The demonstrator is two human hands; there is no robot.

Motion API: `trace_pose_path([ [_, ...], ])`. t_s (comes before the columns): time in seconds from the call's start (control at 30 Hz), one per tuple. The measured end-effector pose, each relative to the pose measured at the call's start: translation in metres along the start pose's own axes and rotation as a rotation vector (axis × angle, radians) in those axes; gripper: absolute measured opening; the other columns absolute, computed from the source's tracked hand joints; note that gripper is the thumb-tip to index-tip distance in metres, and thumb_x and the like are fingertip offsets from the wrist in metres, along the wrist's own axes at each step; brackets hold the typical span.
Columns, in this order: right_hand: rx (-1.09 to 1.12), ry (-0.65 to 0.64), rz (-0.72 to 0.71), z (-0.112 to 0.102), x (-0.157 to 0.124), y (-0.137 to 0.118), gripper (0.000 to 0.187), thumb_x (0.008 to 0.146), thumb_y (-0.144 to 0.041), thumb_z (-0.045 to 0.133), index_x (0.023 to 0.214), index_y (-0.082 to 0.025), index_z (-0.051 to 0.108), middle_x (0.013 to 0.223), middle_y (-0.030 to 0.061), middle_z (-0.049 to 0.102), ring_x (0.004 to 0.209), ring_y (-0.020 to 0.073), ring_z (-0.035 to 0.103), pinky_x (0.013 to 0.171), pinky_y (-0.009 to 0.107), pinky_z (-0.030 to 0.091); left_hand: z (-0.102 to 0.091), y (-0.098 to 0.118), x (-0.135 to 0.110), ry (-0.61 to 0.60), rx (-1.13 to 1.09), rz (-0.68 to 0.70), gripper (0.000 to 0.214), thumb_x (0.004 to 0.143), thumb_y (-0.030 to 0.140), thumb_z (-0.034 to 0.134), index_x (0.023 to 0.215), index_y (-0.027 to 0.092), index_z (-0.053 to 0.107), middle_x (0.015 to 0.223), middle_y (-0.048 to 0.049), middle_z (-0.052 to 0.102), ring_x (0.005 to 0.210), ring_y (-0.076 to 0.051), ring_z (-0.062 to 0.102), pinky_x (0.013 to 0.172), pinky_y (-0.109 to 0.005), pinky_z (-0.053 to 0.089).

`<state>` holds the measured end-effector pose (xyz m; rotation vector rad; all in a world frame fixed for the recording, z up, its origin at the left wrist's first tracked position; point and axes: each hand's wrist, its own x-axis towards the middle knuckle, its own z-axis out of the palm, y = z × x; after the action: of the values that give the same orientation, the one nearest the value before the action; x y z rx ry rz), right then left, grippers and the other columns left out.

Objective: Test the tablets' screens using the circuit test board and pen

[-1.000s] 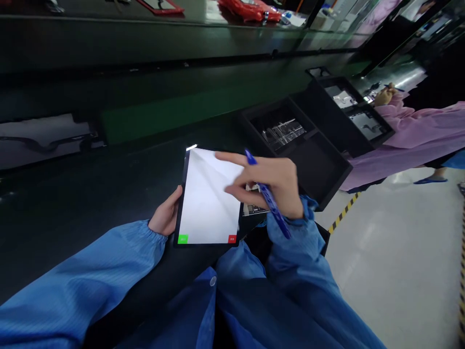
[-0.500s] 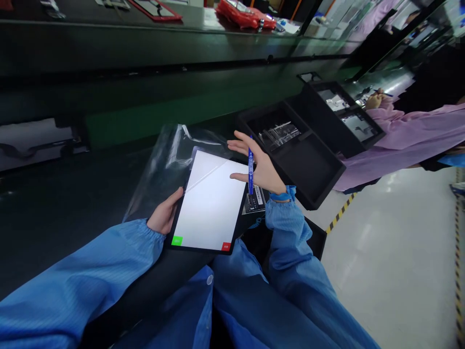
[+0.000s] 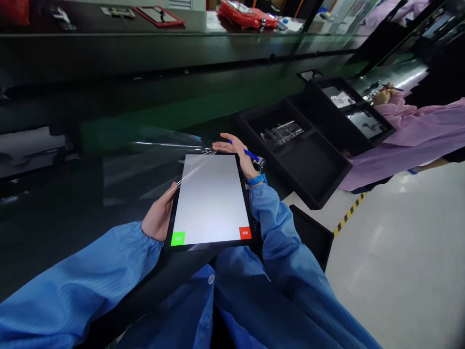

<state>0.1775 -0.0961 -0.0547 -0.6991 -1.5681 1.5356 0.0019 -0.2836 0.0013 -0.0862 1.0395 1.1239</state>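
Observation:
A tablet [image 3: 210, 203] with a lit white screen tilts over my lap; a green box shows in its lower left corner and a red one in its lower right. My left hand [image 3: 159, 213] is closed on its left edge, fingers hidden behind. Clear plastic film [image 3: 152, 162] stretches from the tablet's upper left, pulled into creases between both hands. At the top edge is my right hand [image 3: 235, 149], a blue pen [image 3: 250, 155] tucked in it and its fingertips at the film's creases. Whether those fingertips pinch the film is unclear.
Black trays [image 3: 308, 169] stand to the right, one with clear plastic inside. Beyond them is a co-worker's pink sleeve [image 3: 417, 128]. A raised shelf [image 3: 109, 53] runs along the back, with red bags [image 3: 247, 17] on it. Yellow-black tape [image 3: 350, 213] marks the floor.
My right hand has moved left and up to the tablet's top edge, and its pen has tipped from upright to slanted. The film is now drawn taut towards it. The tablet has turned slightly.

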Motion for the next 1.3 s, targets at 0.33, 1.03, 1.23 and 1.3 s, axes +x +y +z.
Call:
trace_pose_path([
  [0.33,0.035,-0.024,0.112,0.002,-0.002,0.008,0.046,0.100,-0.050,0.047,0.126,-0.013,0.056,0.111,0.0119,0.074,0.106,0.0212,0.072,0.100,0.039,0.054,0.004,0.002,-0.002,0.020,-0.031,-0.061,0.049,0.105,0.037,0.034,0.133,0.010,0.063,0.098,-0.0134,0.078,0.093,-0.028,0.075,0.085,-0.038,0.062],
  [1.03,-0.222,0.391,-0.351,-0.014,-0.014,-0.017,0.027,0.097,-0.054,0.039,0.105,-0.029,0.044,0.109,0.0031,0.069,0.100,0.0210,0.068,0.102,0.044,0.052,-0.032,0.004,0.050,-0.020,0.034,0.048,0.043,0.104,0.029,0.034,0.125,0.009,0.066,0.087,-0.0083,0.078,0.090,-0.025,0.076,0.086,-0.036,0.061],
  [1.23,-0.694,0.022,-0.479,0.010,-0.057,-0.068,0.037,0.089,-0.042,0.066,0.121,-0.027,0.053,0.134,0.0069,0.062,0.130,0.0272,0.056,0.113,0.049,0.044,-0.038,0.002,0.054,-0.066,0.045,0.060,0.045,0.103,0.033,0.034,0.121,0.008,0.067,0.095,-0.0113,0.078,0.101,-0.027,0.073,0.096,-0.038,0.058],
  [1.3,-0.909,-0.253,-0.419,0.027,-0.066,-0.071,0.061,0.082,-0.049,0.075,0.132,-0.024,0.052,0.149,0.0098,0.053,0.145,0.0347,0.039,0.120,0.058,0.033,-0.038,0.001,0.054,-0.074,0.058,0.057,0.046,0.103,0.034,0.035,0.123,0.008,0.067,0.098,-0.0115,0.078,0.102,-0.028,0.073,0.098,-0.039,0.057],
])
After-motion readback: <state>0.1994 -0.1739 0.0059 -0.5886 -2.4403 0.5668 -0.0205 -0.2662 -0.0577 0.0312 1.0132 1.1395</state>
